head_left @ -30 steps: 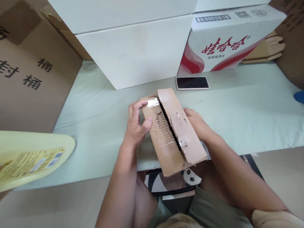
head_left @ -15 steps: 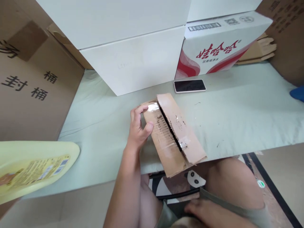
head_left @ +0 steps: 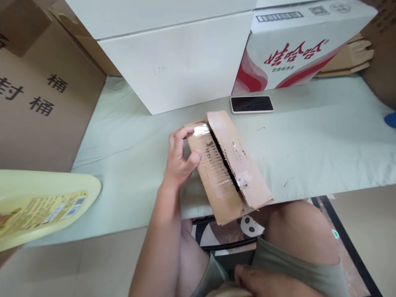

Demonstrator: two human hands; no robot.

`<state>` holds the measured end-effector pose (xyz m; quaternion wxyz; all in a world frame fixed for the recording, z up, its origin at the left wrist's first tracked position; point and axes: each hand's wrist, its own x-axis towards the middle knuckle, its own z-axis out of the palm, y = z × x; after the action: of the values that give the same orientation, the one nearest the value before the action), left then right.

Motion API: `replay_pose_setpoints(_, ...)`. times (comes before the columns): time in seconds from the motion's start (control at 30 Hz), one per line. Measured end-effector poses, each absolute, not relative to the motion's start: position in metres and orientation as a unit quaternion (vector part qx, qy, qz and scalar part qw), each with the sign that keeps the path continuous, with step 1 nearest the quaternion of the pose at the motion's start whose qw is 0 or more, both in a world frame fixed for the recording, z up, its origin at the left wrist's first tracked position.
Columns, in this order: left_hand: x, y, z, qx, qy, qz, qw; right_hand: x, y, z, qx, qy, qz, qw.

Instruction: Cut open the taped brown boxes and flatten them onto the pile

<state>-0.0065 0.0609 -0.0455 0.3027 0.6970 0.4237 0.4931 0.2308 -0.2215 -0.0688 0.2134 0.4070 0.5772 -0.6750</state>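
A small worn cardboard box [head_left: 229, 165] lies slanted on the pale green table [head_left: 309, 140], its near end jutting over the table's front edge. Its two top flaps meet at a dark gap, with shreds of clear tape on them. My left hand [head_left: 179, 159] grips the box's left side, thumb on the left flap and fingers curled at the taped far corner. My right hand [head_left: 262, 284] is down at my lap by the bottom of the picture, away from the box; its fingers are mostly hidden.
A phone [head_left: 251, 104] lies screen-up behind the box. Large white cartons [head_left: 173, 62] and a red-and-white printed carton [head_left: 297, 45] line the back. A big brown carton [head_left: 43, 95] stands left, a yellow plastic item [head_left: 40, 206] at the near left.
My right hand has let go of the box's right side and dropped to my lap. My left hand keeps its grip; the box has hardly moved.
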Motion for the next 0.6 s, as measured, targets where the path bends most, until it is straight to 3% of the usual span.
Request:
replay_pose_setpoints(0.33, -0.005, 0.06, -0.043, 0.709, 0.426, 0.485, 0.284, 0.23, -0.232, -0.076, 0.382, 0.647, -0.593, 0.288)
replay_pose_setpoints(0.6, -0.005, 0.059, -0.043, 0.71, 0.429, 0.486, 0.275, 0.248, -0.181, -0.037, 0.427, 0.624, -0.611, 0.234)
